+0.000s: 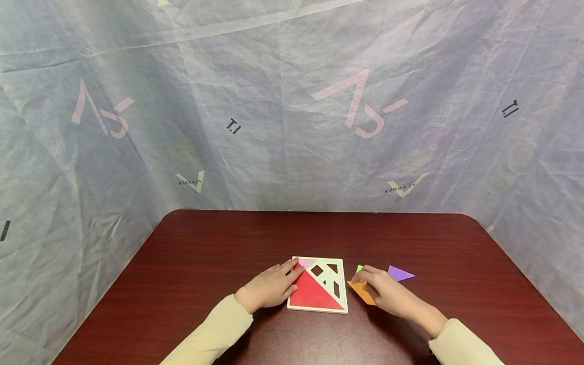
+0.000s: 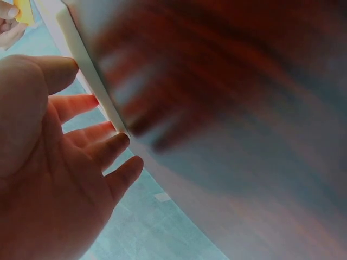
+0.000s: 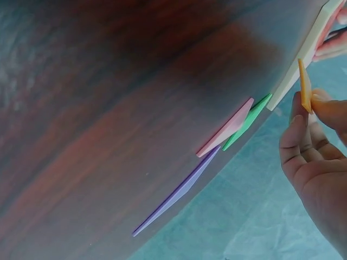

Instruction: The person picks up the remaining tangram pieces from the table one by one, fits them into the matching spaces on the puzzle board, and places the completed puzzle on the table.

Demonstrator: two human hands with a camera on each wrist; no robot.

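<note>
A white tangram board lies on the table, with a large red area and a pink piece filling its left side. Several dark cut-outs show at its right. My left hand rests on the board's left edge, fingers extended over the red and pink; in the left wrist view its fingers lie along the rim. To the board's right, my right hand pinches a thin orange tangram piece between thumb and fingers, tilted off the table.
Beyond the right hand lie a purple triangle and a green piece, mostly covered by the hand in the head view. A loose pink piece shows beside them in the right wrist view. Grey printed cloth hangs around the table.
</note>
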